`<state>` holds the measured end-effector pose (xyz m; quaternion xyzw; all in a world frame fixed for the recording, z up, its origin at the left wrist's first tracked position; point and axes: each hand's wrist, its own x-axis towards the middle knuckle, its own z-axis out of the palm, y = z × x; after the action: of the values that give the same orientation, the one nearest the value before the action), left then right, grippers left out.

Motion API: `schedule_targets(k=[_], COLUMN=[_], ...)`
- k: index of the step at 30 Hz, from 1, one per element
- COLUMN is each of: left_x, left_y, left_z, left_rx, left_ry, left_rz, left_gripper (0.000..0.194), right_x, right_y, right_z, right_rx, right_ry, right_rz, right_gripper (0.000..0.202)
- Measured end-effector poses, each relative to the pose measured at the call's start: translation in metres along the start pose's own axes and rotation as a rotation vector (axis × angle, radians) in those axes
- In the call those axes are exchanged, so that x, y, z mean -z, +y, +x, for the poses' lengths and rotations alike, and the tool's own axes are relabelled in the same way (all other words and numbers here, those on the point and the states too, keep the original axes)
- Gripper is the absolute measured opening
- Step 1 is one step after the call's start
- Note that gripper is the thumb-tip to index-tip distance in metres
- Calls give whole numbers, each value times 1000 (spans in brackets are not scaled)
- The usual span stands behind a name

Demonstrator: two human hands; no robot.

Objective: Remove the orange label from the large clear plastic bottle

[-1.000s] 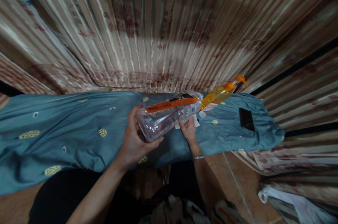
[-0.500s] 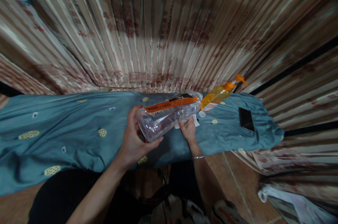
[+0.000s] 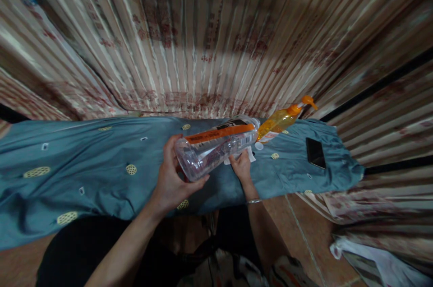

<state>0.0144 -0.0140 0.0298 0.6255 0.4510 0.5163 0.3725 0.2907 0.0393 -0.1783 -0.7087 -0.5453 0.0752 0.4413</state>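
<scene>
My left hand (image 3: 172,183) is wrapped round the base of a clear plastic bottle (image 3: 199,160) with an orange and black label. The bottle is tilted, its base towards me and its narrower end up to the right, and it looks empty. Close under its far half is my right hand (image 3: 242,167), thumb and fingers drawn together, fingertips partly hidden. White paper or tissue (image 3: 251,154) shows on both sides of those fingers; whether they grip it or the bottle is unclear. A small round white cap (image 3: 259,146) lies just beyond.
An orange pump bottle (image 3: 279,121) with yellow-orange liquid stands beside the clear bottle's far end. Further right, a dark phone (image 3: 315,152) lies on the teal patterned cloth (image 3: 101,151). Pleated curtains (image 3: 203,43) surround the far side. A white bag (image 3: 379,255) is at lower right.
</scene>
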Motion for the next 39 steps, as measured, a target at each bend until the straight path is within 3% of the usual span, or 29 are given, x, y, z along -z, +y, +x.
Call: schedule_targets(k=[17,39], left_x=[0,-1], left_y=[0,0], left_z=[-1,1], left_rx=[4,-9], left_ry=[2,5], left_rz=[-15,-18], left_gripper=[95,96], right_x=[-1,2], right_y=[1,-4], right_z=[0,0], right_rx=[-83,-52], right_ry=[-8,-24], right_rz=[26,6], right_gripper=[60,54])
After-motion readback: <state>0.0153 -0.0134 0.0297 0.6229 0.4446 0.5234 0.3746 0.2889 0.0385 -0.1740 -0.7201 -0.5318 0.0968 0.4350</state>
